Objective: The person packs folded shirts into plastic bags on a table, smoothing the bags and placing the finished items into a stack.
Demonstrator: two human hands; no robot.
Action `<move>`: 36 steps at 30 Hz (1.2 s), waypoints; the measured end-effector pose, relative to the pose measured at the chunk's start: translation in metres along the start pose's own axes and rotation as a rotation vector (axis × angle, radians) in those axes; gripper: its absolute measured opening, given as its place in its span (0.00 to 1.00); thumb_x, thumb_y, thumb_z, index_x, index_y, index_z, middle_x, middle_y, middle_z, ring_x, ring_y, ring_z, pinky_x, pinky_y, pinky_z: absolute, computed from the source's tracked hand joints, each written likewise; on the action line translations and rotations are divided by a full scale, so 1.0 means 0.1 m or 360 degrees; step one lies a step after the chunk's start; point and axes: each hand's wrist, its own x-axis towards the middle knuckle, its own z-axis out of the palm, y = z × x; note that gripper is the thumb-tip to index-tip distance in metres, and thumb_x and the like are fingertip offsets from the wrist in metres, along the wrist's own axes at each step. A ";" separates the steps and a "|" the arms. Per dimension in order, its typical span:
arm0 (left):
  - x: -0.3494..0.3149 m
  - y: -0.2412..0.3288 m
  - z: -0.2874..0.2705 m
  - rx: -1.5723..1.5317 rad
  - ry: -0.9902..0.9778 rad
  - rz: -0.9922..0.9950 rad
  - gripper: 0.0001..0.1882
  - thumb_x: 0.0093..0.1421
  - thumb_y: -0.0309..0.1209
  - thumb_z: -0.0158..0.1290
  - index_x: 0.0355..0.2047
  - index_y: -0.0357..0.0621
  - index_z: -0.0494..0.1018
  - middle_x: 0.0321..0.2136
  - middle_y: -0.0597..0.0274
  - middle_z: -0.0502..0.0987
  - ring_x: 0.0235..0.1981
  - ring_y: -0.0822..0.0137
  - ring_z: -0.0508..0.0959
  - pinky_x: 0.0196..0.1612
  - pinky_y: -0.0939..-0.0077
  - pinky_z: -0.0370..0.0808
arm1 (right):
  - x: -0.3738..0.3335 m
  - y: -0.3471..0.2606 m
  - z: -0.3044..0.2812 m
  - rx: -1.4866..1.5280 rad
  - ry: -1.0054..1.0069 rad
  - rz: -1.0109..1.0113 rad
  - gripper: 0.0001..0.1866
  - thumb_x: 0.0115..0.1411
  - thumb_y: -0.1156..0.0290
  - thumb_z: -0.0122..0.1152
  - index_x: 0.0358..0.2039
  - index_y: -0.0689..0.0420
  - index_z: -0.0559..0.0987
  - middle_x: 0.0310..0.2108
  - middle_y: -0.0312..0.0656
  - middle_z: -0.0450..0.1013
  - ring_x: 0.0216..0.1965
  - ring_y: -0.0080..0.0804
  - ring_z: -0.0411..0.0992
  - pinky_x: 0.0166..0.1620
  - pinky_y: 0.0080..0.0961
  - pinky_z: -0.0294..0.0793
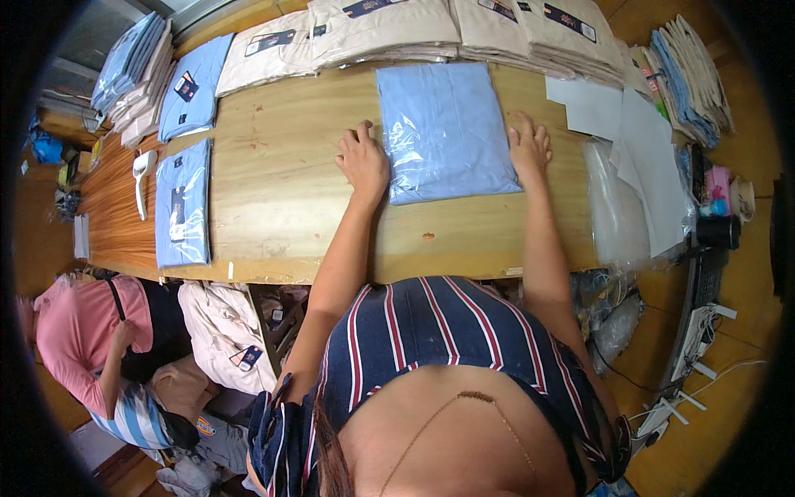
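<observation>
A folded light-blue garment in a clear plastic bag (447, 132) lies flat on the wooden table in front of me. Beside its left edge, my left hand (362, 163) rests palm down, fingers bent and apart. At the opposite edge my right hand (530, 149) lies with its fingers spread and its thumb side against the plastic. Neither hand is wrapped round the bag; whether a fingertip pinches its edge is hard to make out.
Bagged cream garments (381, 37) line the table's far edge. Bagged blue garments (184, 203) and a white scoop-shaped tool (141, 182) lie left. White sheets (650, 157) and clear plastic bags (617, 211) lie right. A person in pink (83, 331) bends at lower left.
</observation>
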 end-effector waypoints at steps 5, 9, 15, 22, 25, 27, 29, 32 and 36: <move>-0.36 0.06 -0.31 -0.0223 -0.0231 0.0691 0.25 0.54 0.37 0.42 0.51 0.42 0.56 0.50 0.50 0.58 0.52 0.54 0.57 0.52 0.54 0.51 | -0.28 0.07 -0.16 0.0481 -0.0047 -0.0714 0.23 0.55 0.65 0.47 0.52 0.54 0.60 0.50 0.48 0.58 0.50 0.46 0.57 0.52 0.35 0.54; -0.35 0.03 -0.20 0.0229 0.0007 0.0623 0.29 0.53 0.43 0.45 0.52 0.41 0.55 0.47 0.46 0.60 0.49 0.52 0.60 0.48 0.58 0.56 | -0.31 0.07 -0.24 0.0786 -0.0304 -0.0539 0.29 0.51 0.64 0.54 0.53 0.53 0.58 0.51 0.49 0.56 0.52 0.47 0.55 0.54 0.35 0.53; -0.86 -0.02 -0.46 -0.0309 -0.0371 0.0404 0.34 0.41 0.24 0.52 0.52 0.43 0.54 0.31 0.48 0.64 0.34 0.53 0.64 0.38 0.61 0.61 | -0.90 0.31 -0.40 0.0650 -0.0404 -0.0169 0.38 0.39 0.74 0.60 0.53 0.47 0.57 0.46 0.50 0.58 0.50 0.48 0.55 0.53 0.36 0.54; -0.49 0.05 -0.33 -0.0386 0.0062 0.0605 0.20 0.37 0.16 0.49 0.34 0.42 0.66 0.30 0.52 0.64 0.33 0.53 0.64 0.37 0.63 0.61 | -0.82 -0.04 -0.19 0.0136 0.0113 -0.0282 0.31 0.38 0.75 0.58 0.47 0.44 0.64 0.36 0.44 0.62 0.44 0.40 0.59 0.45 0.38 0.56; -0.24 0.25 -0.67 -0.0413 0.0481 0.0740 0.14 0.38 0.19 0.51 0.29 0.42 0.67 0.31 0.54 0.66 0.33 0.56 0.65 0.35 0.64 0.61 | -0.69 -0.12 -0.47 0.0022 0.0136 -0.0475 0.24 0.38 0.75 0.58 0.40 0.48 0.70 0.35 0.42 0.62 0.43 0.37 0.61 0.43 0.35 0.58; -0.01 0.40 -0.96 -0.0513 0.0850 0.0979 0.13 0.39 0.22 0.54 0.28 0.42 0.67 0.28 0.55 0.69 0.30 0.57 0.68 0.30 0.66 0.62 | -0.55 -0.15 -0.79 0.0415 0.0214 -0.0404 0.17 0.37 0.77 0.58 0.32 0.51 0.74 0.33 0.42 0.63 0.40 0.38 0.62 0.41 0.33 0.60; 0.04 0.48 -1.24 -0.0627 0.0900 0.0956 0.12 0.42 0.26 0.56 0.28 0.42 0.67 0.23 0.57 0.69 0.23 0.58 0.69 0.25 0.68 0.63 | -0.45 -0.36 -1.24 0.0876 0.0554 -0.0663 0.15 0.38 0.83 0.55 0.30 0.58 0.73 0.37 0.41 0.64 0.41 0.35 0.63 0.43 0.27 0.62; 0.13 0.59 -1.51 -0.0772 0.0998 0.0929 0.12 0.46 0.34 0.56 0.29 0.43 0.68 0.13 0.58 0.68 0.11 0.61 0.67 0.15 0.72 0.62 | -0.37 -0.57 -1.56 0.1465 0.0357 -0.0426 0.14 0.46 0.80 0.55 0.36 0.59 0.70 0.34 0.38 0.68 0.38 0.28 0.66 0.41 0.22 0.64; 0.11 0.46 -1.19 -0.0515 0.0546 0.0486 0.18 0.49 0.43 0.52 0.34 0.44 0.68 0.14 0.57 0.71 0.12 0.58 0.69 0.14 0.71 0.64 | -0.09 -0.42 -0.97 0.1441 0.0271 -0.0160 0.16 0.48 0.74 0.57 0.38 0.60 0.69 0.34 0.41 0.69 0.34 0.30 0.68 0.38 0.24 0.67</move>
